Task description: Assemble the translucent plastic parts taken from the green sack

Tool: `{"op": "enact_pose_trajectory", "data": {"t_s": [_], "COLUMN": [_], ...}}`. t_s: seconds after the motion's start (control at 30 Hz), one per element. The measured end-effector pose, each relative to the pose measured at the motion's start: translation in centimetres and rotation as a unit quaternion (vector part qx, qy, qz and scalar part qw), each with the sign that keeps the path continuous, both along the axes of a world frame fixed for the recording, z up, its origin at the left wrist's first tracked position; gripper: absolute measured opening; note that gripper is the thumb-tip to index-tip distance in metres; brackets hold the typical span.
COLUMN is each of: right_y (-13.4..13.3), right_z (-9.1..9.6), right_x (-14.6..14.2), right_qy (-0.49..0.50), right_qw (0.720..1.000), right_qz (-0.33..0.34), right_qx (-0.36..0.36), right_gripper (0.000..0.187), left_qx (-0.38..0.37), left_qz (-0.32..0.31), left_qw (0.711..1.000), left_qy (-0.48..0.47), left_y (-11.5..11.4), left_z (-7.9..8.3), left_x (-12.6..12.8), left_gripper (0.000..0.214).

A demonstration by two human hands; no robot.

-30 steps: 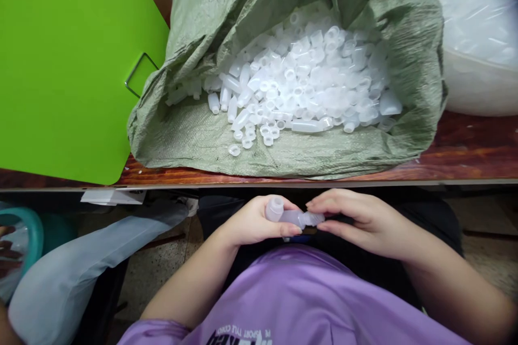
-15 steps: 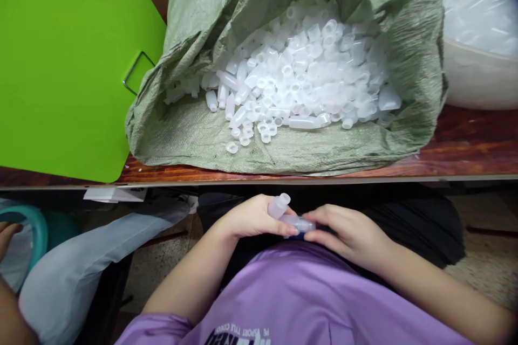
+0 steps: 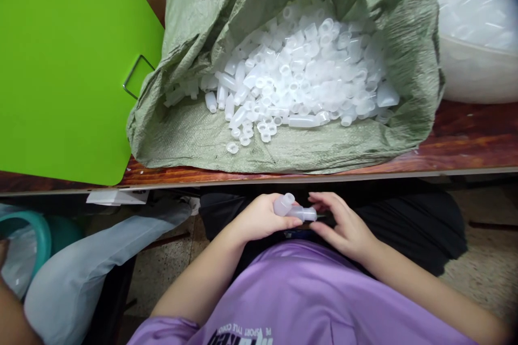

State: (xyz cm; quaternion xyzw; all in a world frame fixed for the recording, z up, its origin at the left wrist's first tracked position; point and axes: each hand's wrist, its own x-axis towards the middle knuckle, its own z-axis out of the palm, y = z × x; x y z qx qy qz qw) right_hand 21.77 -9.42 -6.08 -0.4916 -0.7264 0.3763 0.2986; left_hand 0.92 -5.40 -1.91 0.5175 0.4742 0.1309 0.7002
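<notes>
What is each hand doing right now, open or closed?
Left hand: closed around small translucent bottles.
Right hand: fingertips pinching the end of one of them.

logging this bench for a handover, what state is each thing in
sack: open, mouth slumped on table
loose bottles: heaped inside sack
small bottle: gripped at both ends
left hand: closed on small bottle
right hand: pinching its end
green board: flat on table
</notes>
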Motion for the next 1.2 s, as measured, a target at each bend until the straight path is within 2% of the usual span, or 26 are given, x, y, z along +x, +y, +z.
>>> {"op": "enact_pose_trajectory", "data": {"t_s": [0.07, 0.17, 0.23, 0.3, 0.37, 0.43, 0.5, 0.57, 0.7, 0.8, 0.87, 0.93, 1.03, 1.07, 1.13, 1.2], "right_y": [-0.1, -0.2, -0.2, 0.0, 0.4, 0.6, 0.5, 0.0, -0.5, 0.2, 0.9, 1.5, 2.6, 3.3, 5.4, 8.2], "right_z": [-0.1, -0.3, -0.4, -0.3, -0.2, -0.3, -0.7, -1.6, -3.4, -3.6, -2.9, -1.3, 2.1, 3.4, 5.8, 7.6], "right_x": [-0.3, -1.0, -1.2, -1.1, -0.7, -0.4, -0.3, -0.7, -1.8, -1.8, -1.2, -0.3, 1.0, 1.2, 1.4, 1.3], "right_qy": [-0.007, 0.023, 0.048, 0.033, -0.017, -0.064, -0.073, -0.045, -0.009, -0.04, -0.116, -0.19, -0.194, -0.184, -0.184, -0.206], "right_qw": [1.0, 0.987, 0.979, 0.986, 0.995, 0.992, 0.985, 0.986, 0.994, 0.996, 0.992, 0.98, 0.963, 0.956, 0.945, 0.938], "right_qz": [0.021, 0.026, 0.028, 0.044, 0.067, 0.108, 0.144, 0.15, 0.105, 0.082, 0.04, 0.019, 0.056, 0.041, -0.057, -0.148], "right_qx": [-0.014, -0.155, -0.198, -0.16, -0.077, 0.011, 0.058, 0.053, -0.005, -0.019, 0.002, 0.053, 0.181, 0.226, 0.265, 0.236], "right_gripper": [0.025, 0.029, 0.035, 0.032, 0.024, 0.02, 0.021, 0.029, 0.04, 0.034, 0.027, 0.028, 0.021, 0.019, 0.017, 0.021], "left_qx": [0.003, 0.003, 0.005, 0.005, -0.005, -0.022, -0.035, -0.03, 0.006, 0.073, 0.152, 0.225, 0.294, 0.309, 0.33, 0.332], "left_qz": [-0.003, -0.004, 0.0, -0.007, -0.015, -0.031, -0.054, -0.073, -0.085, -0.111, -0.128, -0.135, -0.131, -0.125, -0.117, -0.114], "left_qw": [1.0, 1.0, 0.999, 0.999, 1.0, 0.999, 0.998, 0.997, 0.995, 0.984, 0.962, 0.936, 0.913, 0.907, 0.895, 0.883], "left_qy": [0.003, 0.028, 0.041, 0.034, 0.017, -0.002, -0.014, -0.007, 0.045, 0.118, 0.189, 0.235, 0.25, 0.257, 0.278, 0.312], "left_y": [-0.1, -0.3, -0.4, -0.4, -0.3, -0.2, -0.1, -0.2, -0.2, 0.3, 0.8, 1.5, 2.5, 2.8, 3.2, 3.2], "left_z": [-0.3, -0.6, -0.7, -0.8, -0.8, -0.8, -0.7, -0.5, -0.8, -1.7, -2.5, -3.3, -4.1, -4.2, -4.2, -4.1], "left_x": [-0.2, -0.4, -0.4, -0.3, -0.3, -0.3, -0.3, -0.3, -0.2, 0.0, 0.3, 0.5, 0.7, 0.8, 1.0, 1.2], "left_gripper": [0.041, 0.039, 0.037, 0.035, 0.035, 0.036, 0.036, 0.035, 0.036, 0.028, 0.026, 0.032, 0.042, 0.042, 0.042, 0.036]}}
